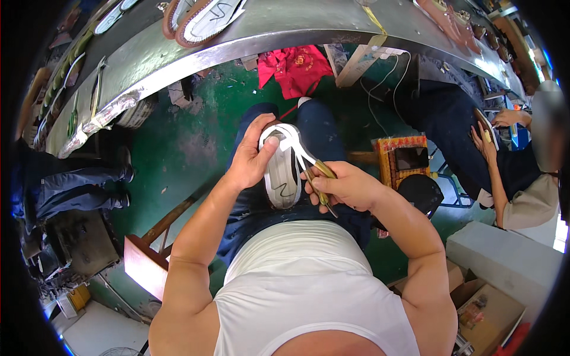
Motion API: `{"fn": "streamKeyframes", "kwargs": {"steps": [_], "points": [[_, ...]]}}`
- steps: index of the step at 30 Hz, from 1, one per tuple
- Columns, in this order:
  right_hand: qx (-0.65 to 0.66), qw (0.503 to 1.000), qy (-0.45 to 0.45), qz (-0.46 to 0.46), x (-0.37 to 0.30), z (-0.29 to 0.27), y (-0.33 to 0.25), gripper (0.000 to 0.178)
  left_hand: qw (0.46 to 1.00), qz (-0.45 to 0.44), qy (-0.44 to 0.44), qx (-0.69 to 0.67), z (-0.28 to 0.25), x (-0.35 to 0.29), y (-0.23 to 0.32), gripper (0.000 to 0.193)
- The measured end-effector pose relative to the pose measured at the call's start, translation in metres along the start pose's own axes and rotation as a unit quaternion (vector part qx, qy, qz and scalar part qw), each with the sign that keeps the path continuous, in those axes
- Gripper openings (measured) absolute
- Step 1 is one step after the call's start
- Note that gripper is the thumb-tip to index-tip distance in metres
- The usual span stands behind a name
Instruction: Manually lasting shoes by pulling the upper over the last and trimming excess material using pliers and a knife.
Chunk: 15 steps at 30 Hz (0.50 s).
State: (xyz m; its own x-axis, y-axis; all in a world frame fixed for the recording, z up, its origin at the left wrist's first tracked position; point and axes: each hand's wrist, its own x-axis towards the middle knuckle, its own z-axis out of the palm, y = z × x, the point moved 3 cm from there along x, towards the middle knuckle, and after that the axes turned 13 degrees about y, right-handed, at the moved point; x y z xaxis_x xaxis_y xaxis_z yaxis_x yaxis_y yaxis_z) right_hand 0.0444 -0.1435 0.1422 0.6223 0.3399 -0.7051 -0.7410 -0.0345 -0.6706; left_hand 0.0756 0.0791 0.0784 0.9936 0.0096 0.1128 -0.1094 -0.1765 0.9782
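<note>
Between my knees stands a shoe point(281, 175), its grey bottom with a dark squiggle facing up and a pale rim around it. My left hand point(252, 159) is closed on its far end, thumb pressed over the edge of the bottom. A white strip point(289, 140) curves around that far end and runs toward my right hand point(351, 188). That hand is closed on brass-coloured pliers point(325, 169), whose jaws point up and left at the strip. Whether the jaws grip the strip is too small to tell.
A metal bench point(285, 44) curves across the far side, bearing brown shoes point(202, 22). Red cloth point(295, 68) lies beneath it. To the right are a yellow-and-red box point(392, 169), a black stool point(420, 196) and a co-worker's hands point(488, 142) on a shoe. A wooden stool point(148, 252) stands left.
</note>
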Motion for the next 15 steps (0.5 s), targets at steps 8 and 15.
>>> {"fn": "streamKeyframes", "kwargs": {"steps": [8,15], "points": [[-0.354,0.873,0.083,-0.326,0.083,-0.003,0.042,0.023,0.995,-0.079,0.031,-0.057,-0.017,0.009,-0.038,0.045],[-0.337,0.850,0.144,-0.379,0.079,-0.003,0.045,0.029,0.997,-0.025,-0.068,0.026,-0.036,0.018,-0.023,0.053]]}}
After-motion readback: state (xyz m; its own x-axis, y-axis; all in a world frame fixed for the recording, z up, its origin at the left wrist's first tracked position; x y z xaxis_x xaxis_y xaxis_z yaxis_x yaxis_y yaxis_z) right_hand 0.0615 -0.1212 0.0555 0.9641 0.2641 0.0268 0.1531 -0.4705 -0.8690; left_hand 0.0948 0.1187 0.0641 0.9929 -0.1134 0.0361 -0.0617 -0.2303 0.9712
